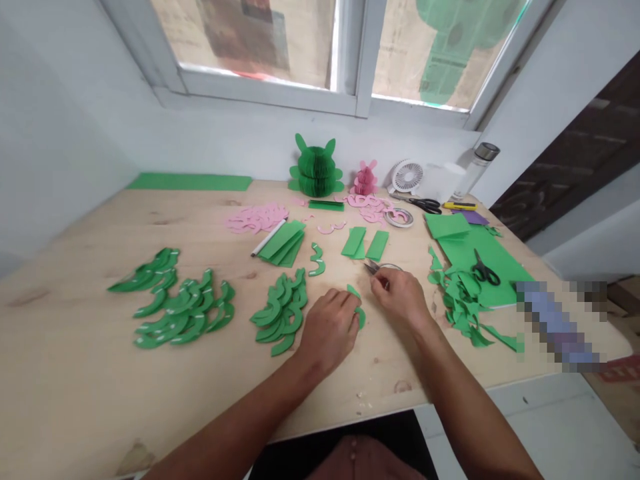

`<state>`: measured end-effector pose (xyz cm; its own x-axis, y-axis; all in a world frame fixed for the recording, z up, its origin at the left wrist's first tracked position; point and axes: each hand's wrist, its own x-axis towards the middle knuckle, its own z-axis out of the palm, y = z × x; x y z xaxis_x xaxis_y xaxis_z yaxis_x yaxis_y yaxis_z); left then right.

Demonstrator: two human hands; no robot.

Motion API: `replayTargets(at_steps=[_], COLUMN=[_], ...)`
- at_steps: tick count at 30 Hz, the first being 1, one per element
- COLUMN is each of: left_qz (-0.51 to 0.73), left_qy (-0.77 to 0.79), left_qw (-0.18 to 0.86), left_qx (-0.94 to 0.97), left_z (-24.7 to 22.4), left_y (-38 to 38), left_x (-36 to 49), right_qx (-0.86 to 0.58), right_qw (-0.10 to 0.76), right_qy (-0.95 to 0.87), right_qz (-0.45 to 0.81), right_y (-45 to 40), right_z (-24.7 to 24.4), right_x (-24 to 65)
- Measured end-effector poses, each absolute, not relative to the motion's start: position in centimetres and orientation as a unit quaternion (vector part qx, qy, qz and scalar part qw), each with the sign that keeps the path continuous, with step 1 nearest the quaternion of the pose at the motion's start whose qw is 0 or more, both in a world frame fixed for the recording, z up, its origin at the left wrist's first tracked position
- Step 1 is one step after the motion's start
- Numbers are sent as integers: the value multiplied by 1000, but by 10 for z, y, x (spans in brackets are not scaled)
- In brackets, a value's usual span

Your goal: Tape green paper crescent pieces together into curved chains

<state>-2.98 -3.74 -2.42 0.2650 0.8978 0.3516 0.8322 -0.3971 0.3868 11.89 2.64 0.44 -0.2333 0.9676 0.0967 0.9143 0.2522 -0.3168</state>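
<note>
My left hand [333,328] is closed on a curved green paper piece [361,317] near the middle of the table. Just to its right, my right hand [397,290] grips a small pair of scissors [371,267], whose dark tips point up and left. Left of my left hand lies a pile of curved green cutouts [283,310], and a larger pile with white marks [187,310] sits farther left. A single wavy green piece [317,260] rests above my left hand. Two folded green papers [354,243] [377,245] are beyond the scissors.
Green scraps [463,303] and black scissors [485,269] are at the right, by green sheets [505,257]. A green paper figure [316,170], a pink one [365,180], a white fan [407,176] and a bottle [477,170] stand at the back. Pink cutouts [257,218] lie before them.
</note>
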Motion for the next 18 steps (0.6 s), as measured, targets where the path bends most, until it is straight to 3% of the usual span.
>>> replayTargets(at_steps=[18], left_qz=[234], left_qy=[519], left_qw=[50], left_qx=[820], left_z=[-22], left_y=[-44], left_x=[-25], right_qx=[-586], right_qw=[199], right_qy=[-779], right_qz=[94], right_y=[26], right_z=[-3], right_x=[116])
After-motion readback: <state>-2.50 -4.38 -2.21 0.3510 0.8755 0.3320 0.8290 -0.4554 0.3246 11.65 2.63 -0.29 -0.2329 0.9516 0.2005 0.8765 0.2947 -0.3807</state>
